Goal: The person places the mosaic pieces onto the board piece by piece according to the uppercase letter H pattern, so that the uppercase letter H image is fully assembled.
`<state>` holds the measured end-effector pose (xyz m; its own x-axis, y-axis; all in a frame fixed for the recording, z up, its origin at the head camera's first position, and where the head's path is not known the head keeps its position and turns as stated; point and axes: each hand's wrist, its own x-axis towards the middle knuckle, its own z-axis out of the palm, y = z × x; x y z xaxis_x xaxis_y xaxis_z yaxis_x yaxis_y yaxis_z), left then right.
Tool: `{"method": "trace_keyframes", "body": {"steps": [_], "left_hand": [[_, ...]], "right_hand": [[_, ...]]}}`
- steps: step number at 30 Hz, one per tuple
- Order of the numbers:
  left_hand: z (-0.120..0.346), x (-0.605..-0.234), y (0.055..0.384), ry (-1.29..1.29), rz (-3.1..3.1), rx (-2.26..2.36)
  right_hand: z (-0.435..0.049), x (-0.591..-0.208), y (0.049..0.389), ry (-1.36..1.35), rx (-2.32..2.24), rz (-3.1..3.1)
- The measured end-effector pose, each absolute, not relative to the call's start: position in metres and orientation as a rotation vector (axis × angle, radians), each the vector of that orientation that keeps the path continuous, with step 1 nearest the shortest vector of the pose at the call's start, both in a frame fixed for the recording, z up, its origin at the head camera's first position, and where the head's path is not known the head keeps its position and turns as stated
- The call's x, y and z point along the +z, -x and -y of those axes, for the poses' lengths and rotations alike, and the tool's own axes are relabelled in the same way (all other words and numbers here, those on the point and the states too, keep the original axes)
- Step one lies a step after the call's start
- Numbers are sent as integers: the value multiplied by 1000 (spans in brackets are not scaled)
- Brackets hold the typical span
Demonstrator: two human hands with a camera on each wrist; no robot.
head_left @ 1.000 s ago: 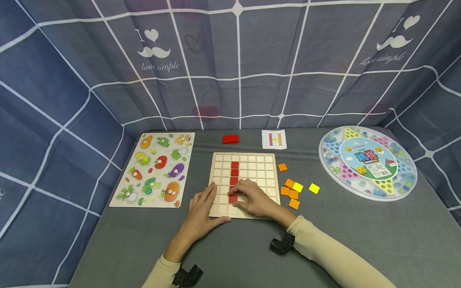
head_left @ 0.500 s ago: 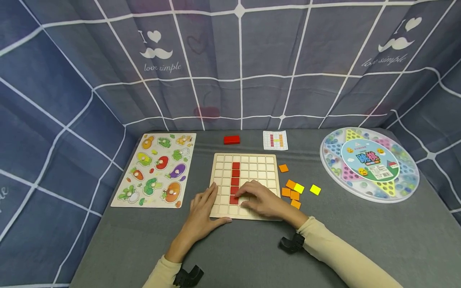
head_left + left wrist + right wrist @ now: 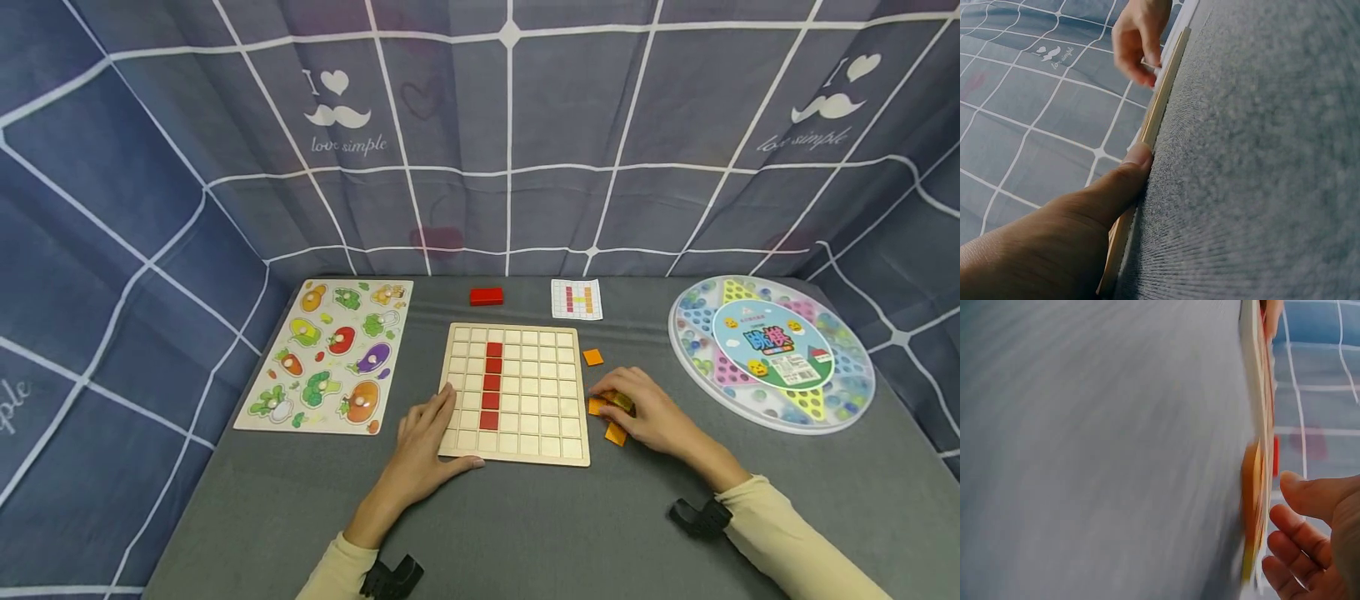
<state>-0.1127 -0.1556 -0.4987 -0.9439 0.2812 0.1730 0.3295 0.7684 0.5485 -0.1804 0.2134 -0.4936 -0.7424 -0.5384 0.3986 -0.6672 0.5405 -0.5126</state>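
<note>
A square wooden grid board [image 3: 551,429] lies on the table with a column of several red square tiles [image 3: 491,382] set in its cells. My left hand [image 3: 420,442] rests at the board's front left corner, fingers straight along the left side; in the left wrist view its thumb [image 3: 1138,159] touches the front edge. To the right of the board my right hand [image 3: 645,408] reaches over a group of orange tiles [image 3: 616,434], fingers slightly bent, nothing held between them. It partly covers the orange tiles and the yellow ones [image 3: 619,399]. In the right wrist view its fingers [image 3: 1300,537] hang just above the tiles.
Behind the board lie a stack of red tiles [image 3: 486,297] and a small pattern card [image 3: 577,300]. One orange tile [image 3: 593,357] sits apart near the board's right side. A vegetable puzzle board [image 3: 322,358] is at left, a round game box [image 3: 772,350] at right.
My right hand has left the red column, moving right over the orange and yellow tiles. My left hand stays at the board's corner. The head view has shifted slightly.
</note>
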Motion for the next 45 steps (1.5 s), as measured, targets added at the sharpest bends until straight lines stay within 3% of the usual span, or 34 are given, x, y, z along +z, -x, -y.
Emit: {"method": "trace_keyframes", "body": {"steps": [12,45], "left_hand": [[158,-498,114,498,2878,-917],[156,-501,112,521,2850,-896]], "right_hand": [[-276,-499,158,-826,853,2575],[-278,-509,155,-760,871,2592]]}}
